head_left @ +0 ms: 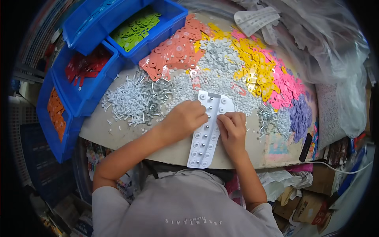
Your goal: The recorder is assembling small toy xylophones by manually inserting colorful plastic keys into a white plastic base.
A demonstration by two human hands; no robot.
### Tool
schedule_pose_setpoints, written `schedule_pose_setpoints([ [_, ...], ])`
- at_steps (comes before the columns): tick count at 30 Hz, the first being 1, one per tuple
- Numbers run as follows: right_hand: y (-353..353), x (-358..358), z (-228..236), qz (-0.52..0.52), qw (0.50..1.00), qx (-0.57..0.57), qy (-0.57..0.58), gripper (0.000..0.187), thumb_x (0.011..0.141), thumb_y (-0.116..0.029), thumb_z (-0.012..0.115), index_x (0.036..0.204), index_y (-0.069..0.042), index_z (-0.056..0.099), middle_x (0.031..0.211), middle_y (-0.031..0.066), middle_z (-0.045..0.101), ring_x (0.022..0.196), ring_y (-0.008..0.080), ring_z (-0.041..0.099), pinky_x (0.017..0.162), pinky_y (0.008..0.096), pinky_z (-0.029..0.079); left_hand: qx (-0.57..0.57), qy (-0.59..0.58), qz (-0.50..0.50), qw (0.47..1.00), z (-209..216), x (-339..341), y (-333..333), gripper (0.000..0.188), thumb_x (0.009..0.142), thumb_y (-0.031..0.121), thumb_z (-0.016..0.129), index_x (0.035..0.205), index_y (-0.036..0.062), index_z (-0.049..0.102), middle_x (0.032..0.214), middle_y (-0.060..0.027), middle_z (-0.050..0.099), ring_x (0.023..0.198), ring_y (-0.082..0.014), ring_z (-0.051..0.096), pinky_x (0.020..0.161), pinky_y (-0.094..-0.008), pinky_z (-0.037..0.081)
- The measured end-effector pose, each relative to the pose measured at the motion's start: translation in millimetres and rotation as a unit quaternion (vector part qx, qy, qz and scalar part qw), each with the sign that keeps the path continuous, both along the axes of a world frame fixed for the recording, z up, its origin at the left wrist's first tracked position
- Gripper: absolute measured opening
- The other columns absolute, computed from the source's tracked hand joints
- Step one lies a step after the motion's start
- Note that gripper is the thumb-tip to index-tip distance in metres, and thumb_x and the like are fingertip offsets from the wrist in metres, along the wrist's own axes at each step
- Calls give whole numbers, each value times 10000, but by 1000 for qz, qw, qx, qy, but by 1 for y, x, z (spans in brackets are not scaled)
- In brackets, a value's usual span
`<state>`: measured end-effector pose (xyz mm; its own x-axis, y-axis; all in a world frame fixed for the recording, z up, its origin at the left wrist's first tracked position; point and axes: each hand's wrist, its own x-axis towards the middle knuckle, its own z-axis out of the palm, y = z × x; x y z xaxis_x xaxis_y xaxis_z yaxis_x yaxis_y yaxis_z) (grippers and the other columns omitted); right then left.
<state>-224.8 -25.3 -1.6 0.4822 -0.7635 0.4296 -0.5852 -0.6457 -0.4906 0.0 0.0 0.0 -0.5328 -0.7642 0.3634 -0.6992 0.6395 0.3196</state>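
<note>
A long white plastic holder [208,136] lies at the table's near edge, pointing away from me. Round white washer-like pieces sit along both its sides, and a row of shiny metal studs runs down its middle groove. My left hand [185,118] is closed over the holder's left side, fingertips curled at the groove; what they pinch, if anything, is hidden. Against the right side, my right hand [233,130] is closed with thumb and forefinger together, and I cannot make out anything between them. Beyond the hands spreads a pile of small white round pieces [221,85].
Left of the holder is a heap of white and metal pins [132,96]. Farther back lie flat salmon [177,47], yellow [254,65], pink [285,87] and purple pieces [301,118]. Blue bins [92,96] stand left; clear plastic bags [335,59] and a black object [305,147] lie right.
</note>
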Motion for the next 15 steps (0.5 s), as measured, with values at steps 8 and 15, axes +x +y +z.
schedule_pose_setpoints([
  [8, -14, -5, 16, 40, 998, 42, -11, 94, 835, -32, 725, 917, -24, 681, 857, 113, 636, 846, 290, 588, 749, 409, 478, 132, 225, 105, 960, 12, 7, -35, 127, 905, 147, 706, 940, 28, 737, 831, -117, 686, 849, -288, 655, 739, -406, 515],
  [15, -99, 24, 23, -46, 998, -10, -52, 76, 882, -16, 695, 943, 22, 670, 918, 142, 670, 870, 286, 651, 770, 365, 515, 39, 131, 179, 974, -14, -14, -136, 154, 868, 204, 716, 931, 65, 743, 876, -119, 719, 866, -299, 683, 759, -437, 536],
])
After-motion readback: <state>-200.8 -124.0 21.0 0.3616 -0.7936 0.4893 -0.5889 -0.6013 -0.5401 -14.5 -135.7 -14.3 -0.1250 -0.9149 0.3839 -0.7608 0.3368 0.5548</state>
